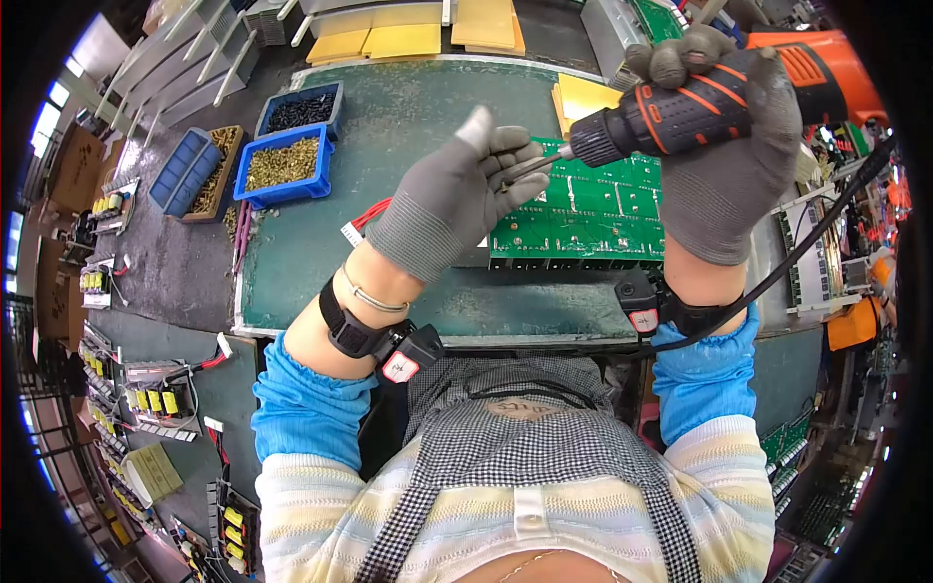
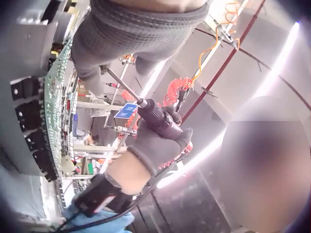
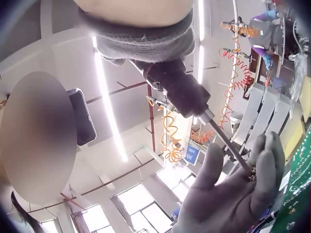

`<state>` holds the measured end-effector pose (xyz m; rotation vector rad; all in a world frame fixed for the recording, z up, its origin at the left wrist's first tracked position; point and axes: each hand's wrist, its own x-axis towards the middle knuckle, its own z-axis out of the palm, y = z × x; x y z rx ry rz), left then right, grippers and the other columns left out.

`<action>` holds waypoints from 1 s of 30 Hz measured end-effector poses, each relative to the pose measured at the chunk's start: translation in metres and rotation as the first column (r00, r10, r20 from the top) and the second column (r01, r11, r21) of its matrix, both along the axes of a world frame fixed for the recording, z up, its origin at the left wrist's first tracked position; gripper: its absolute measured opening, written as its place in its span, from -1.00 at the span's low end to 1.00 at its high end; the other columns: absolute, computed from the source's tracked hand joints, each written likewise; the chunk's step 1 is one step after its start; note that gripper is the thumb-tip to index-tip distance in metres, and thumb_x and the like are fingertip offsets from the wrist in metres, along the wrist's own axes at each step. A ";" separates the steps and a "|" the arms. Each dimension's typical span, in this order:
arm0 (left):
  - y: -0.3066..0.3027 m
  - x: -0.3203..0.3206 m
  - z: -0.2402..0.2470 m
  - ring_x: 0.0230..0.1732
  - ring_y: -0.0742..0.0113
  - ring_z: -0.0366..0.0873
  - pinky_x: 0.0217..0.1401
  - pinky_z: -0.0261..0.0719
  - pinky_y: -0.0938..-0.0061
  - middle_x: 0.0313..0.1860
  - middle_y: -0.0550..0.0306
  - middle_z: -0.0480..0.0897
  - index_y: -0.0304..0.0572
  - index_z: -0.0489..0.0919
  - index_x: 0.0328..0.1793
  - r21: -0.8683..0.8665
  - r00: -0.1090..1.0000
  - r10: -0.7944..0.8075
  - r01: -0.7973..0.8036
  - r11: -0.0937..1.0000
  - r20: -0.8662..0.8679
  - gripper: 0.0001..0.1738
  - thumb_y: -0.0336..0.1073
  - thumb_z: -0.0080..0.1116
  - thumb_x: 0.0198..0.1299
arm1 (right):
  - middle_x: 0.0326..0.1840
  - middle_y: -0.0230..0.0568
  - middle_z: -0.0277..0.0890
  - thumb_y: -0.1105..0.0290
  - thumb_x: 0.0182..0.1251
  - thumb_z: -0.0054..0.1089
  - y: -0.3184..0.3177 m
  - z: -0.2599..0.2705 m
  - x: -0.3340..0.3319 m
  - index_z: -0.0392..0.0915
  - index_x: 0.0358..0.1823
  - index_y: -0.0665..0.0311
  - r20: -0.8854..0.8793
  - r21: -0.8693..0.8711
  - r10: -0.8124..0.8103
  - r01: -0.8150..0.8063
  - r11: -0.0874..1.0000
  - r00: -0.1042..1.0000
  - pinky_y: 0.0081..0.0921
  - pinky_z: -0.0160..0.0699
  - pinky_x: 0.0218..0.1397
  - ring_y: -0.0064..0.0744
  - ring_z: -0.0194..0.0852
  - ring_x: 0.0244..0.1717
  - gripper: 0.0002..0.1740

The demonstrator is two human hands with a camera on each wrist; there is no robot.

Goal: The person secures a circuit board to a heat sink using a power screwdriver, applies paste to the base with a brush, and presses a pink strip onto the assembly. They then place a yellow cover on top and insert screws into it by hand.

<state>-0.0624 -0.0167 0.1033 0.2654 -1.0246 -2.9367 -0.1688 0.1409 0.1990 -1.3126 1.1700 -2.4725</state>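
Note:
My gloved right hand [image 1: 724, 189] grips an orange and black electric drill [image 1: 685, 109], its long bit [image 3: 228, 145] pointing at my other hand. The gloved left hand [image 1: 437, 189] is turned palm up, thumb raised, its fingers curled around a few small metal screws [image 3: 252, 175]. The bit's tip reaches right in among these fingers, at the screws. Below the drill and both hands, a green circuit board [image 1: 593, 209] lies on the bench, partly hidden by the right hand. A white connector with red wires [image 1: 352, 233] sticks out beside the left wrist.
Blue bins hold brass-coloured screws [image 1: 284, 167] and black small parts [image 1: 301, 112] at the back left. Another blue bin [image 1: 185, 173] leans in a box. Yellow sheets [image 1: 588, 97] lie behind the board. The drill's black cord [image 1: 812, 238] runs down past the right forearm.

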 end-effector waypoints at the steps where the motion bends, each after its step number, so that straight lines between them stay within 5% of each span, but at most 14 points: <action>1: 0.003 0.004 0.000 0.04 0.20 0.52 0.17 0.58 0.42 0.09 -0.13 0.47 -0.53 0.27 0.31 -0.106 1.000 0.009 -0.011 0.994 -0.025 -0.32 0.00 0.02 0.37 | -0.28 -0.15 0.49 0.17 0.30 0.14 0.004 0.001 -0.001 0.43 -0.13 0.30 0.012 -0.016 0.006 -0.006 1.000 1.000 0.02 0.50 0.13 -0.24 0.51 -0.24 -0.66; 5: 0.003 0.012 0.000 -0.20 0.47 0.51 -0.10 0.55 0.58 -0.06 0.10 0.56 -0.42 0.43 0.23 -0.645 0.997 -0.060 0.019 0.764 -0.042 -0.56 -0.32 0.12 0.29 | -0.26 -0.13 0.48 0.16 0.33 0.11 0.017 0.005 -0.004 0.43 -0.16 0.26 0.021 -0.070 0.030 -0.029 0.997 0.999 0.08 0.47 0.14 -0.21 0.50 -0.23 -0.69; 8: 0.013 0.013 0.012 -0.37 0.60 0.45 -0.28 0.44 0.70 -0.23 0.24 0.58 -0.34 0.54 0.11 -0.745 0.997 0.024 0.043 0.666 0.078 -0.68 -0.36 0.10 0.28 | -0.25 -0.11 0.47 0.16 0.34 0.10 0.021 0.006 -0.001 0.42 -0.16 0.27 0.040 -0.092 0.036 -0.032 0.995 0.999 0.06 0.45 0.18 -0.20 0.50 -0.21 -0.70; 12: 0.017 0.013 0.014 -0.43 0.62 0.41 -0.35 0.40 0.74 -0.31 0.28 0.54 -0.32 0.55 0.06 -0.725 0.991 0.044 0.060 0.686 0.123 -0.72 -0.30 0.07 0.32 | -0.19 -0.09 0.43 0.17 0.36 0.06 0.035 0.009 -0.002 0.39 -0.15 0.30 0.018 -0.147 0.014 -0.011 0.989 1.000 0.04 0.39 0.23 -0.19 0.48 -0.16 -0.69; 15: 0.015 0.006 -0.003 -0.46 0.62 0.37 -0.37 0.39 0.74 -0.36 0.32 0.51 -0.29 0.56 0.04 -0.393 0.999 0.035 -0.020 0.919 0.032 -0.72 -0.24 0.07 0.35 | -0.18 -0.06 0.39 0.19 0.37 0.05 0.052 0.009 -0.013 0.31 -0.07 0.37 -0.014 -0.211 0.094 -0.095 0.973 0.995 0.02 0.34 0.27 -0.19 0.44 -0.16 -0.64; 24: 0.024 0.010 -0.003 -0.29 0.57 0.45 -0.16 0.44 0.66 -0.27 0.28 0.61 -0.29 0.65 -0.04 -0.668 0.999 0.005 -0.038 0.743 -0.051 -0.69 -0.22 0.30 0.20 | -0.21 -0.09 0.35 0.21 0.34 0.09 0.060 0.000 0.003 0.16 0.27 0.48 0.027 -0.171 -0.080 0.084 0.982 0.996 0.01 0.37 0.27 -0.23 0.42 -0.17 -0.38; 30: 0.028 0.006 -0.006 -0.22 0.55 0.50 -0.11 0.46 0.61 -0.24 0.26 0.65 -0.29 0.66 -0.03 -0.720 0.997 0.048 -0.079 0.689 -0.064 -0.68 -0.23 0.32 0.19 | -0.22 -0.10 0.37 0.17 0.34 0.11 0.063 -0.008 0.003 0.15 0.29 0.46 0.099 -0.188 -0.090 0.107 0.976 0.991 0.00 0.38 0.24 -0.25 0.42 -0.18 -0.34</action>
